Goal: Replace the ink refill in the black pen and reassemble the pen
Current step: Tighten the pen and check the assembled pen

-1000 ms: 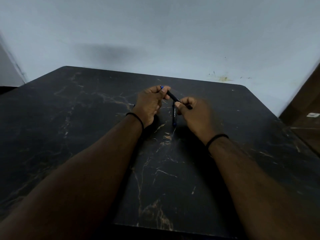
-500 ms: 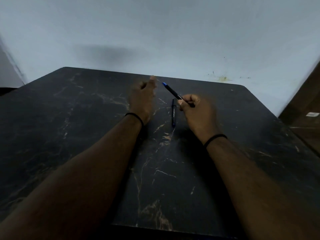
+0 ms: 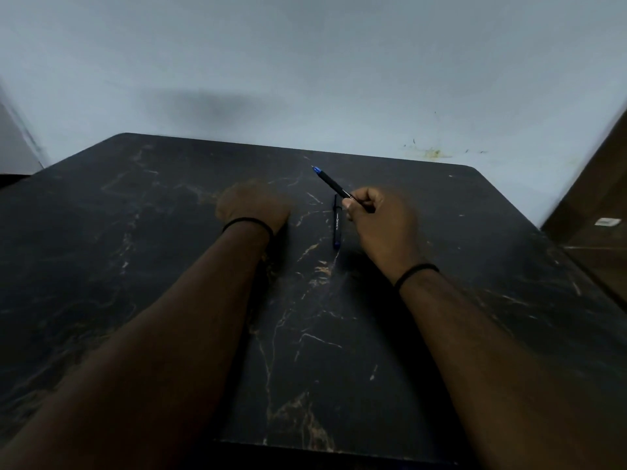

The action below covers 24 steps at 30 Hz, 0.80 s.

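1. Head view: a dark marbled surface (image 3: 169,266) with pale veins stands against a light grey wall (image 3: 305,62).
2. The right hand (image 3: 380,228) is raised a little over the surface. Its fingers are curled, and the grip pinches the rear part of the black pen (image 3: 334,184) between thumb and fingers.
3. The pen is tilted and points away and to the left. Its blue tip end (image 3: 316,170) is in the air, above the far part of the surface.
4. A second black pen part (image 3: 336,222), with a blue end toward the person and small pale print on it, lies flat on the surface. It is just left of the right hand, between the two hands.
5. The left hand (image 3: 252,206) is blurred. It is seen from the back, near the surface and well apart from the pen. I cannot tell whether its grip is clenched, released or grasping something small.
6. Each wrist has a thin black band (image 3: 247,222).
7. At the right edge there is a brown wooden panel (image 3: 597,198) with a small white piece (image 3: 605,221) on it.
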Motion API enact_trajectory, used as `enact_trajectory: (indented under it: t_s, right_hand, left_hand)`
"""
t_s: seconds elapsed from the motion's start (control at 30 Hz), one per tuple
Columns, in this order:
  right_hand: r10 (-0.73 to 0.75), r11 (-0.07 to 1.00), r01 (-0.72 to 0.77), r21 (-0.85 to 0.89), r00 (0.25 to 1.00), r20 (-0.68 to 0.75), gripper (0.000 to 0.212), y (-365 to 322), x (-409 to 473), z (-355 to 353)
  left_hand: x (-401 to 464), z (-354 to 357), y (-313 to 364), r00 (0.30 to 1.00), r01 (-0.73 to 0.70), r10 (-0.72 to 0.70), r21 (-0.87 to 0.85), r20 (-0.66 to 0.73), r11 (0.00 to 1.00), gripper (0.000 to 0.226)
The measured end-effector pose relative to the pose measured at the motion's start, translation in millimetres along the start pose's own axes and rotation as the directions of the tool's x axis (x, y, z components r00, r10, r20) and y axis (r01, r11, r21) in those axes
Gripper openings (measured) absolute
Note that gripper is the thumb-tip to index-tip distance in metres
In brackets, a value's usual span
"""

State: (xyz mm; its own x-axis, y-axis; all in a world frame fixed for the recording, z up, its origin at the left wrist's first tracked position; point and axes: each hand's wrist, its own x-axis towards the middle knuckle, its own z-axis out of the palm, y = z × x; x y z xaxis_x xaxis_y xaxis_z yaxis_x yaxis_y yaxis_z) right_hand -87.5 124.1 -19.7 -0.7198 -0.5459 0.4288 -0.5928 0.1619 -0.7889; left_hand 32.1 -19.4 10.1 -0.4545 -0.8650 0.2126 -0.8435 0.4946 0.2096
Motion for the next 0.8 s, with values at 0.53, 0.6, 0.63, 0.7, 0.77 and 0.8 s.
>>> enact_trajectory:
  t_s: [0.53, 0.6, 0.63, 0.7, 0.77, 0.8]
  right_hand:
    - [-0.002, 1.0, 0.003, -0.029, 0.999, 0.053, 0.01, 1, 0, 2]
    - [0.008, 0.998, -0.005, -0.057, 0.998, 0.06, 0.009, 2, 0, 2]
    - [0.009, 0.998, -0.005, -0.07, 0.998, 0.062, 0.008, 3, 1, 2]
    - [0.002, 0.996, 0.003, -0.086, 0.998, 0.059, 0.009, 4, 2, 1]
    - [-0.004, 0.993, 0.01, -0.115, 0.999, 0.048, 0.01, 4, 2, -2]
    - [-0.002, 0.992, 0.008, -0.129, 0.999, 0.045, 0.01, 4, 3, -3]
  left_hand:
    - [20, 28, 3, 0.99, -0.101, -0.019, -0.79, -0.142, 0.605, 0.012]
    - [22, 31, 2, 0.989, -0.127, 0.021, -0.784, -0.144, 0.607, 0.016]
    - [22, 32, 2, 0.988, -0.144, 0.039, -0.782, -0.152, 0.607, 0.017]
    - [21, 32, 2, 0.981, -0.189, 0.082, -0.775, -0.176, 0.603, 0.017]
    - [20, 32, 3, 0.973, -0.23, 0.135, -0.763, -0.186, 0.604, 0.019]
    - [19, 31, 3, 0.97, -0.242, 0.155, -0.754, -0.186, 0.611, 0.019]
